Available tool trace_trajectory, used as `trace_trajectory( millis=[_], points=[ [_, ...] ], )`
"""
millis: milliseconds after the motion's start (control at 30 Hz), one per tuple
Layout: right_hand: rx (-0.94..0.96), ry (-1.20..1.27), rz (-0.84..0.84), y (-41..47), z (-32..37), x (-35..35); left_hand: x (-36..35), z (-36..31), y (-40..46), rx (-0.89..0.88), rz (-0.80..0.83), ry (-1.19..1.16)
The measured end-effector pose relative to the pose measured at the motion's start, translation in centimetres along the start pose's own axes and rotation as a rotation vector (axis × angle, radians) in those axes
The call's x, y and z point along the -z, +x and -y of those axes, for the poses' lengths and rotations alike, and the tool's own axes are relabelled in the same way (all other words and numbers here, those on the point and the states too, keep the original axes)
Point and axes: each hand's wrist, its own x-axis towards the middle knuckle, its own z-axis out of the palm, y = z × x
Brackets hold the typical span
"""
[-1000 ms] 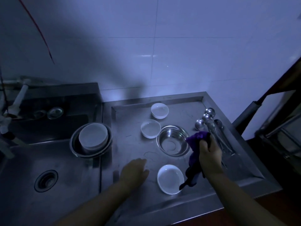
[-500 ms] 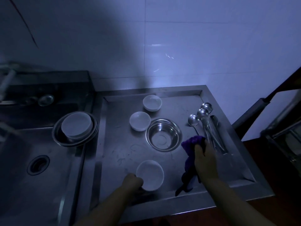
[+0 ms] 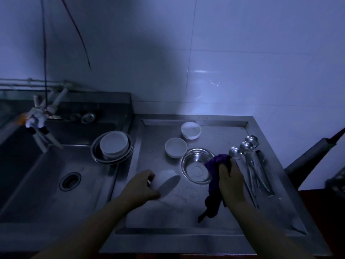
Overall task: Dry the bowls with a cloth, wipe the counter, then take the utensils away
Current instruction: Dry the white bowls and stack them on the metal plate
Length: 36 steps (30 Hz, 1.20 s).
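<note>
My left hand (image 3: 141, 186) grips a small white bowl (image 3: 167, 181), lifted and tipped on its side above the steel counter (image 3: 175, 212). My right hand (image 3: 230, 177) holds a purple cloth (image 3: 214, 184) that hangs down beside a steel bowl (image 3: 197, 168). Two more white bowls stand behind: one (image 3: 175, 147) close to the steel bowl, another (image 3: 190, 130) near the back edge. Several metal spoons and utensils (image 3: 251, 163) lie along the counter's right side.
A sink basin (image 3: 56, 174) with a drain (image 3: 70, 181) lies to the left, a tap (image 3: 40, 116) above it. A white bowl stacked in steel bowls (image 3: 113, 146) sits on the sink's corner. A tiled wall stands behind; a dark handle (image 3: 309, 156) pokes in at right.
My left hand reached the near white bowl, took hold of it, and has lifted and tilted it. My right hand stayed beside the steel bowl with the cloth.
</note>
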Motion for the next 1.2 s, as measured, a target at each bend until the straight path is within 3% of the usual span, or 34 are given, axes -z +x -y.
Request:
trace_trajectory(
  millis=[167, 400, 533, 667, 733, 800, 900, 1100, 1200],
  points=[
    [0.038, 0.039, 0.059, -0.6, 1.9, -1.1, 3.8, -2.0, -1.6, -0.279, -0.235, 0.257],
    [0.142, 0.105, 0.087, -1.8, 4.9, -2.0, 8.2, -3.6, -3.4, -0.451, -0.436, 0.376],
    [0.371, 0.218, 0.04, -2.4, 9.2, -2.4, 9.8, -5.0, -3.9, -0.414, -0.404, 0.105],
    [0.767, 0.313, 0.014, -3.3, 14.3, -3.1, 11.0, -6.9, -3.9, -0.406, -0.429, -0.124],
    [1.031, 0.137, 0.021, -3.2, 15.4, -3.7, 11.5, -8.0, -3.7, -0.404, -0.451, -0.246],
    [1.229, -0.219, 0.028, -3.0, 15.4, -4.4, 11.9, -9.2, -3.8, -0.381, -0.445, -0.487],
    [1.274, -0.491, -0.005, -3.1, 14.6, -4.8, 12.0, -10.2, -3.9, -0.351, -0.414, -0.664],
    [1.148, -0.385, -0.175, -5.9, 15.6, -6.7, 11.7, -12.2, -4.0, -0.301, -0.324, -0.947],
    [1.155, -0.331, -0.273, -6.6, 15.8, -7.6, 11.9, -13.1, -4.4, -0.296, -0.294, -0.978]
  ],
)
